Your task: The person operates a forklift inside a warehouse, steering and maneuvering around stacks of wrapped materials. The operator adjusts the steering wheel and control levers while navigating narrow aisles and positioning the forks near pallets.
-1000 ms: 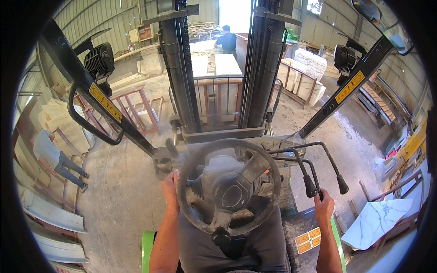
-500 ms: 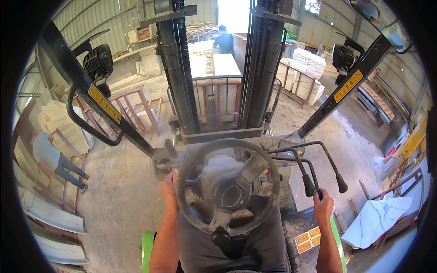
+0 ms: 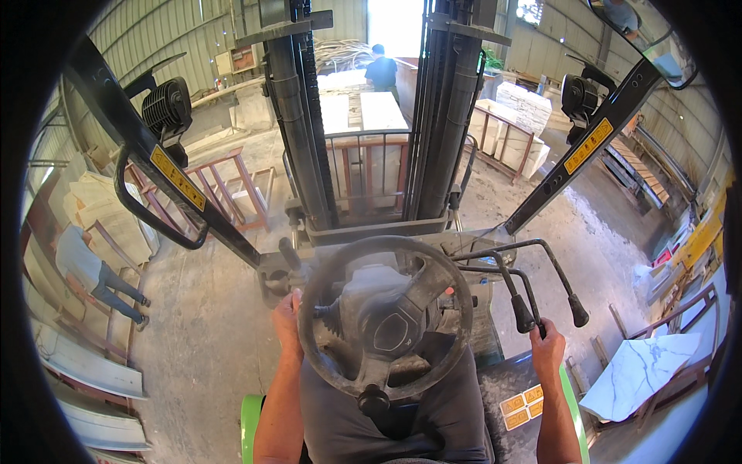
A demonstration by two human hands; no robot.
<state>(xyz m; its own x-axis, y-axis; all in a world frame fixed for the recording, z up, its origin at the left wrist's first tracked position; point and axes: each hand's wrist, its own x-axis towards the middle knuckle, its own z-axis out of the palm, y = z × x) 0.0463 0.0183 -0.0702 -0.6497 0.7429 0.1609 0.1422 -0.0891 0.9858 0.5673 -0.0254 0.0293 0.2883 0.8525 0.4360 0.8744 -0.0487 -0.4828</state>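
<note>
I sit at a forklift's dusty black steering wheel [image 3: 315,356], which has a round knob [image 3: 373,401] low on its rim. My left hand [image 3: 287,315] is closed just outside the wheel's left edge, at the end of a short column lever. What its fingers hold is hidden. On the right, my right hand [image 3: 547,346] is wrapped round the lower end of a bent black control lever [image 3: 531,291]. Beside it stand two more levers: a left one with a black grip [image 3: 523,315] and a right one with a black grip [image 3: 578,311]. My hand touches neither clearly.
Ahead rises the forklift mast [image 3: 297,116], with pale stone slabs [image 3: 382,112] beyond its backrest [image 3: 367,138]. One person [image 3: 382,72] stands behind them; another person [image 3: 97,267] bends over at far left. Metal racks [image 3: 232,189] stand left, and a marbled slab [image 3: 641,375] leans right.
The person beyond the mast has shifted slightly. My hands keep their places on the left of the wheel and at the control lever.
</note>
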